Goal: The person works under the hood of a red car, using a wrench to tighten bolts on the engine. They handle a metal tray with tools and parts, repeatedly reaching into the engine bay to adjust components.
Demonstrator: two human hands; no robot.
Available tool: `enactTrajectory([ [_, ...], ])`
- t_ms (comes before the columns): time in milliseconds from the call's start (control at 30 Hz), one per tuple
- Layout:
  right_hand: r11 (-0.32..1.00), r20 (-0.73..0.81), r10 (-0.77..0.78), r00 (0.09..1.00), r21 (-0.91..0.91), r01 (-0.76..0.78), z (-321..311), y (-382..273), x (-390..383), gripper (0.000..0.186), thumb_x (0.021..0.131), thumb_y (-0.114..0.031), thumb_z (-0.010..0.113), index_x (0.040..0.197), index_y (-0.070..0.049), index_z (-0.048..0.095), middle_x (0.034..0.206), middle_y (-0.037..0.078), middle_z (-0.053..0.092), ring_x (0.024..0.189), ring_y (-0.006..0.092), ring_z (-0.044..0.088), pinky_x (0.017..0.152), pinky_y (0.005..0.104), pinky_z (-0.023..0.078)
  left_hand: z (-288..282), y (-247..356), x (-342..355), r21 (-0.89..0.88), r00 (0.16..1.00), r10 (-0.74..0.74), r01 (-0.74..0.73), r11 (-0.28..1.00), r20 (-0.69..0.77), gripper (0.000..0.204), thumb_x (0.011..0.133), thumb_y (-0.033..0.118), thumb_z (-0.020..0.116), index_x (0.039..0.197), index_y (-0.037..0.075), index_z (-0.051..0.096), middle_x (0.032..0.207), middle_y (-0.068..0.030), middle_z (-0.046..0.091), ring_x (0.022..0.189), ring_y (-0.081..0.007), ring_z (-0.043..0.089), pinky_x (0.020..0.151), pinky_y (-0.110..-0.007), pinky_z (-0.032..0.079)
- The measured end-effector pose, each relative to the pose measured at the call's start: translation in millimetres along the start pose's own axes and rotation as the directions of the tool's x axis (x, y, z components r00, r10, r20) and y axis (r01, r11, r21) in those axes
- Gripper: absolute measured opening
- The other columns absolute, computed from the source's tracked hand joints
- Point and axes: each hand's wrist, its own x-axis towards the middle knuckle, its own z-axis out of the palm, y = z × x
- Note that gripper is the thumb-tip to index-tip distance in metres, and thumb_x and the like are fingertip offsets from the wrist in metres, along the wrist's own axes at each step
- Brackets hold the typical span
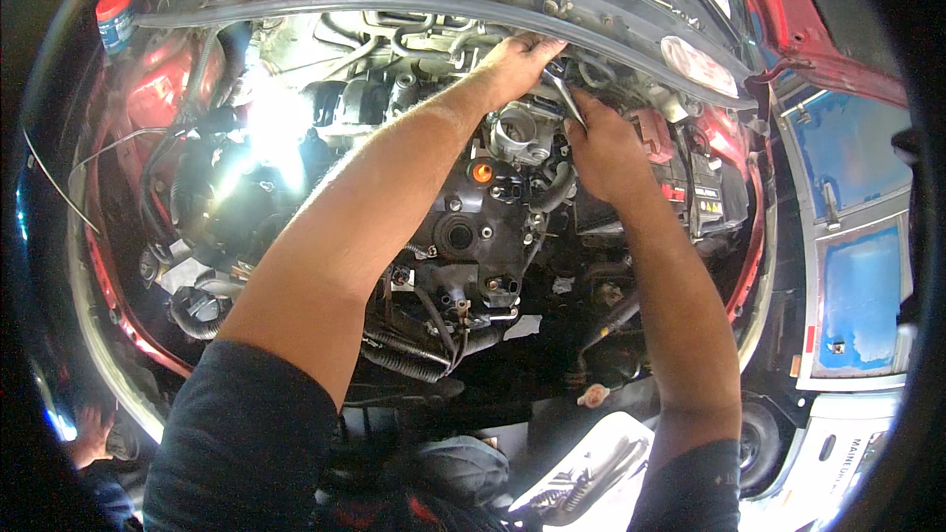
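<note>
At the rear of the engine bay, my right hand (608,146) is closed around a slim chrome wrench (566,97), its shiny shaft angled up and left. My left hand (518,64) is bent over the back of the engine, just beyond the wrench's upper end. Its thumb and fingers are drawn together, but the fingertips and whatever they grip are hidden. Below the hands sits a round metal throttle body (514,133) with its bore exposed. Nearer to me lies the black engine cover (458,236), with a round opening and an orange ring (482,172).
A battery (695,199) stands right of my right forearm. Small tools and parts lie along the cowl (414,5). A red-lidded tub (117,18) is at far left, near a glaring lamp (276,123). A white tray (631,433) holds parts. Another person's hand (91,436) shows lower left.
</note>
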Motion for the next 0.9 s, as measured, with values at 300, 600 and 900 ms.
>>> enactTrajectory([
  [300,0.938,0.128,0.173,0.977,-0.324,-0.124,-4.9,-18.6,24.4,0.034,0.086,-0.010,0.056,0.119,-0.004,0.057,0.103,0.029,0.063,0.099,0.0435,0.061,0.087,0.0520,0.047,-32.5,-4.0,-17.3,0.734,0.963,0.254,-0.234,0.637,0.087,0.041,0.075,0.034,0.078,0.100,0.004,0.066,0.102,-0.0196,0.065,0.099,-0.0362,0.062,0.087,-0.040,0.049],
  [600,0.854,0.331,0.358,0.873,-0.494,-0.163,-5.6,-25.8,55.9,0.032,0.080,-0.008,0.056,0.109,0.001,0.064,0.102,0.030,0.065,0.099,0.0396,0.065,0.087,0.0466,0.049,-20.5,-16.4,-18.1,0.578,0.984,0.176,-0.124,0.807,-0.035,0.038,0.077,0.039,0.074,0.089,0.003,0.068,0.088,-0.0180,0.069,0.085,-0.0351,0.066,0.078,-0.043,0.052],
  [900,0.877,0.325,0.241,0.914,-0.476,-0.062,2.6,-0.7,56.2,0.037,0.081,-0.012,0.059,0.117,-0.002,0.060,0.105,0.028,0.064,0.104,0.0408,0.061,0.089,0.0462,0.048,-22.8,-21.0,-13.6,0.509,0.987,0.129,-0.158,0.846,0.091,0.041,0.074,0.036,0.075,0.099,0.004,0.066,0.094,-0.0178,0.068,0.092,-0.0356,0.066,0.083,-0.044,0.052],
])
